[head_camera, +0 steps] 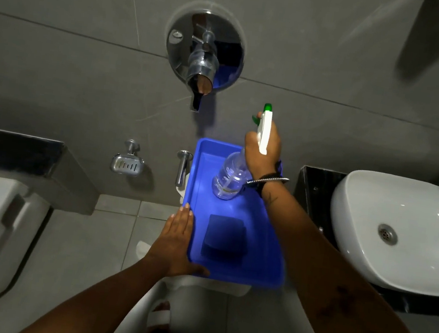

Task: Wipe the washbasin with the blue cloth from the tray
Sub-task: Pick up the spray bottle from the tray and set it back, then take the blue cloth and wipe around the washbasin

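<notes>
Here the blue cloth lies folded and untouched on the floor of the blue tray, low in the centre of the frame, so the wiping has not begun. The left hand lies flat and open along the tray's left rim with the thumb hooked round the near edge, apparently to keep the tray steady on the white surface under it. The right hand is wrapped round the neck of a clear spray bottle, a finger near the green trigger, its base at the far end of the tray; probably the bottle comes first, to wet the basin. The white washbasin sits at the right edge on a dark counter, well apart from the cloth.
</notes>
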`<act>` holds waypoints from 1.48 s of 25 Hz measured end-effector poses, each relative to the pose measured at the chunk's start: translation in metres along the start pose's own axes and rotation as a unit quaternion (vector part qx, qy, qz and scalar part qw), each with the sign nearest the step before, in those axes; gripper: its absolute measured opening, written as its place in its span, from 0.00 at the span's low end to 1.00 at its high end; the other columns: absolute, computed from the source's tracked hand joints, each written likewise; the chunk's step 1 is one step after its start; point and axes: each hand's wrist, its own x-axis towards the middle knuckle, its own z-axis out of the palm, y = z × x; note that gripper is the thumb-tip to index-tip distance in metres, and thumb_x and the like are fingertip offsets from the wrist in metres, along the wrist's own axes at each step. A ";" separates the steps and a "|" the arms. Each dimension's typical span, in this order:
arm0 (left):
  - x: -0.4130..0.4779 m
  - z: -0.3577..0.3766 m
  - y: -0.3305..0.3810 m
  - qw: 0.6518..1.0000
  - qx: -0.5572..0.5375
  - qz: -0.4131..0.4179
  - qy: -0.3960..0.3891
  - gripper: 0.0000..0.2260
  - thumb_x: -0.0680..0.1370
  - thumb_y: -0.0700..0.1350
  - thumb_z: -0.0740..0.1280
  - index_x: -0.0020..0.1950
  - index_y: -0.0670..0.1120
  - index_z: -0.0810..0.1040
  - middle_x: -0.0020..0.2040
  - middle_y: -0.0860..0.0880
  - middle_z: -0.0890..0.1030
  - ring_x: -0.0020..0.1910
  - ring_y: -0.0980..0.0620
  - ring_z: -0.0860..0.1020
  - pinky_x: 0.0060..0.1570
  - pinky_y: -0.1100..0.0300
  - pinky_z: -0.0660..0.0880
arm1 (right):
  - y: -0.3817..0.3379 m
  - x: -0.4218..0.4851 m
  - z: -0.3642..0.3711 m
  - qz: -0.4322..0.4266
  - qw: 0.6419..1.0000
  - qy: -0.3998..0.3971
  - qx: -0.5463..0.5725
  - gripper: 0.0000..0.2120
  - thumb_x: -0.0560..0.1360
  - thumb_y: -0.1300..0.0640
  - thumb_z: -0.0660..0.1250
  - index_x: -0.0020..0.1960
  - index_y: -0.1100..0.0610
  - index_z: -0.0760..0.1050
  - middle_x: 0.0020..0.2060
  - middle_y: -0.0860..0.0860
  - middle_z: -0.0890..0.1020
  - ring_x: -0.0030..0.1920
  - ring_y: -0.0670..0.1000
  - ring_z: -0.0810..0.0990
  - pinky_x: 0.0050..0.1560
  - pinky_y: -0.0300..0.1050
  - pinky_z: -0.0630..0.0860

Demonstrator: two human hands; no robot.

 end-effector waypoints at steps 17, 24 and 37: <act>0.051 -0.002 0.068 0.941 -0.283 -0.178 0.052 0.16 0.79 0.44 0.69 0.62 0.37 0.73 0.62 0.37 0.75 0.62 0.38 0.75 0.58 0.51 0.71 | 0.170 -0.079 -0.019 0.297 0.894 -0.167 -0.291 0.31 0.67 0.49 0.74 0.63 0.65 0.72 0.62 0.65 0.77 0.61 0.63 0.77 0.59 0.54 0.76; 0.064 0.016 0.064 0.856 -0.366 -0.362 0.045 0.09 0.73 0.41 0.74 0.46 0.40 0.75 0.48 0.37 0.81 0.51 0.39 0.81 0.50 0.49 0.77 | 0.193 -0.107 -0.010 0.371 0.890 -0.146 -0.220 0.28 0.67 0.56 0.76 0.63 0.66 0.74 0.62 0.62 0.79 0.61 0.60 0.78 0.59 0.53 0.77; 0.048 -0.020 0.101 0.612 -0.738 -0.191 -0.213 0.16 0.73 0.37 0.68 0.60 0.39 0.83 0.57 0.41 0.85 0.54 0.44 0.84 0.52 0.53 0.81 | 0.154 -0.112 -0.122 0.310 0.931 -0.191 -0.029 0.21 0.69 0.59 0.75 0.25 0.58 0.66 0.16 0.45 0.69 0.21 0.42 0.67 0.25 0.33 0.64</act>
